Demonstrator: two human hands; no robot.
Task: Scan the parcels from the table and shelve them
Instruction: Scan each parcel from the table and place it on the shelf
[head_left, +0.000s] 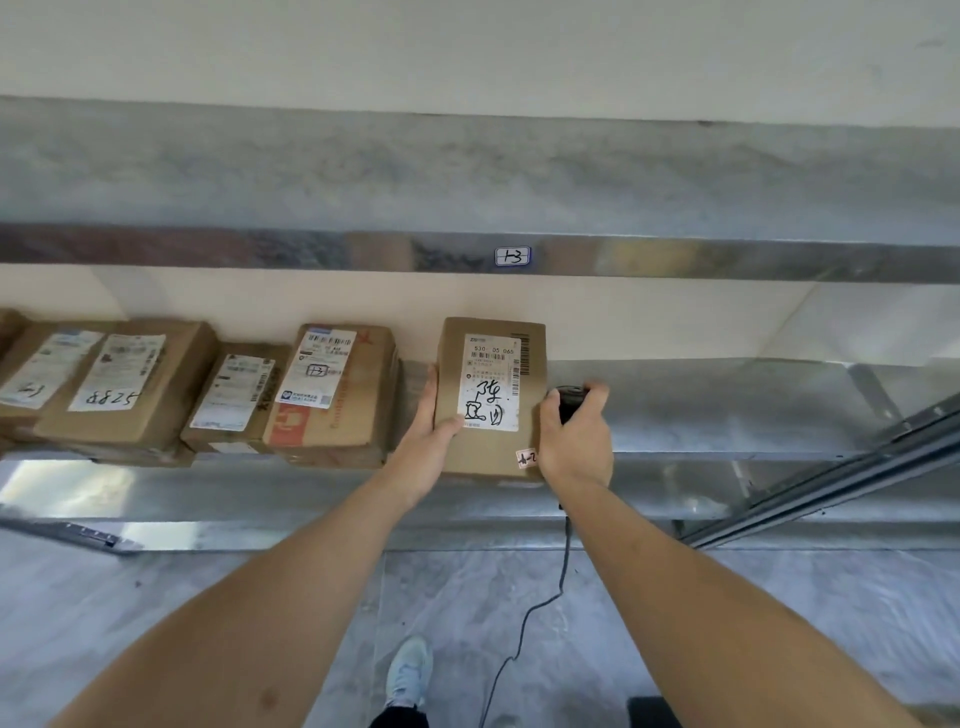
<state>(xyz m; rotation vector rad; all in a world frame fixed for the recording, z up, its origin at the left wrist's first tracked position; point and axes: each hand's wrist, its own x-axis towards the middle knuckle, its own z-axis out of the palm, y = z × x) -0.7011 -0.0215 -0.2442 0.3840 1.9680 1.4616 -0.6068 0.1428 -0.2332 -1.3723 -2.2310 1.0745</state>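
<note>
My left hand (426, 447) gripped the parcel (491, 395) on the shelf (727, 415); my right hand (574, 441), beside it, clasped the scanner (570, 402).

I see a pale, plain wall (467, 47) across the top of my view, with a metal shelf rack (727, 260) standing against it. The rack's upper rail carries a small handwritten tag (512, 256). Soft light reflects off the steel shelf surface (727, 410) on the right and off a bright patch at lower left. Below lies a grey, marbled floor (779, 613), and a dark rail (831, 483) slants across the right side.
</note>
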